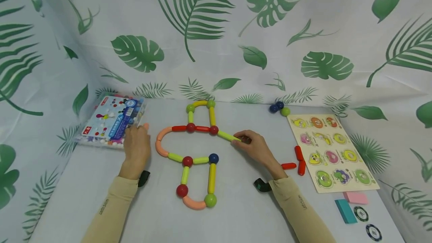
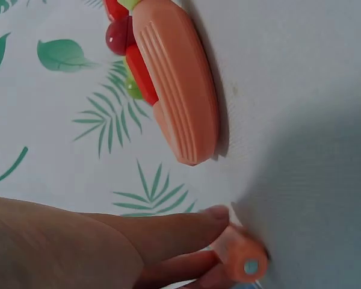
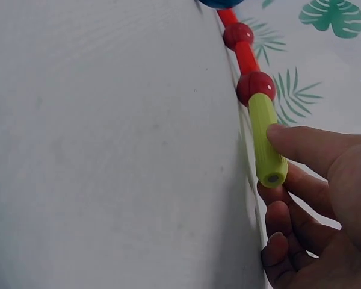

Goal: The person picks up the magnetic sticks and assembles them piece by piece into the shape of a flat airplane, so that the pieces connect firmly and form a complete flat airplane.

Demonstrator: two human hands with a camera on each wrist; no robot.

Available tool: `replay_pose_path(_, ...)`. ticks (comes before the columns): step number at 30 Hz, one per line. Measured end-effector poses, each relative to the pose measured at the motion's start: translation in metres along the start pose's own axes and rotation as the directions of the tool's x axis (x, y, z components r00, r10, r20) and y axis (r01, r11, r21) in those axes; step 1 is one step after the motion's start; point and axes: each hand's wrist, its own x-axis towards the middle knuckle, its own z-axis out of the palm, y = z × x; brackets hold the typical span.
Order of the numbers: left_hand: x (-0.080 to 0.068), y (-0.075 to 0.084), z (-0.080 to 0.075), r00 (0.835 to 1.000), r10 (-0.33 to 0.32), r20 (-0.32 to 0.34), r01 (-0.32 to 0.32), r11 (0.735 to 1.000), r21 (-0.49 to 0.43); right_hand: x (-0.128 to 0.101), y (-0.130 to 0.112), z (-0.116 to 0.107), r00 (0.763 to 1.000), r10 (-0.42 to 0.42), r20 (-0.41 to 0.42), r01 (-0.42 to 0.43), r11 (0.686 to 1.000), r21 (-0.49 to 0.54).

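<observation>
On the table lies a figure of magnetic rods and balls. My right hand [image 1: 253, 146] pinches a yellow-green rod [image 3: 265, 135] between thumb and fingers; the rod's far end meets a red ball [image 3: 256, 88] of the figure. Beside the plastic box [image 1: 81, 140], my left hand [image 1: 137, 145] pinches an orange rod [image 2: 245, 256], whose magnet end faces the left wrist camera. Between the hands are orange curved rods [image 1: 162, 145], red rods [image 1: 202, 129], a blue ball [image 1: 213, 158] and a lower loop with a green ball [image 1: 210, 200].
Loose red rods [image 1: 299, 153] lie right of my right hand. Beyond them is a wooden fruit puzzle board [image 1: 312, 179], with blue and green balls [image 1: 279, 105] at its far corner. Teal and pink blocks [image 1: 345, 211] and round chips [image 1: 373, 232] sit near right. A leaf-print cloth hangs behind.
</observation>
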Motion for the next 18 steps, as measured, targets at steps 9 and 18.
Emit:
replay_pose_path(9,-0.007,0.019,-0.007,0.997,0.055,-0.056,-0.061,0.992,-0.112,-0.007,0.004,-0.008,1.000,0.002,-0.023,-0.002,1.000,0.011)
replay_pose_path(18,-0.040,0.127,-0.002,0.916,0.400,0.014,-0.383,0.885,-0.263,-0.019,0.013,-0.018,0.998,0.025,-0.059,-0.024,0.999,0.023)
